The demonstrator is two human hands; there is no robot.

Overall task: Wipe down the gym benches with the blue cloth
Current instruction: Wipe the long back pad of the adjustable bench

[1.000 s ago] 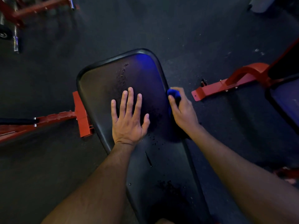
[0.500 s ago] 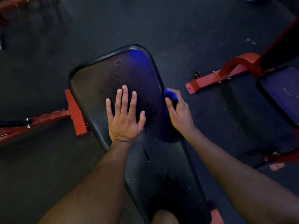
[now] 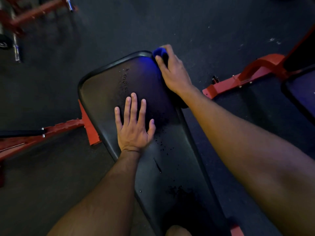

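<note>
A black padded gym bench [image 3: 105, 92] runs from the bottom centre up to the middle of the view, speckled with small droplets. My left hand [image 3: 133, 126] lies flat on the pad with its fingers spread. My right hand [image 3: 172, 72] grips the blue cloth [image 3: 159, 52] and holds it against the bench's far right corner, on the outer edge. Most of the cloth is hidden under my fingers.
Red steel frame legs [image 3: 85, 123] stick out left of the bench. A second bench [image 3: 301, 87] with a red base [image 3: 245, 75] stands at the right. A red rack with a chrome bar [image 3: 17, 48] is at the top left. Dark rubber floor [image 3: 196, 23] lies all around.
My right hand has slid the cloth along the bench's right edge from its middle up to the far corner. My left hand has stayed flat on the pad.
</note>
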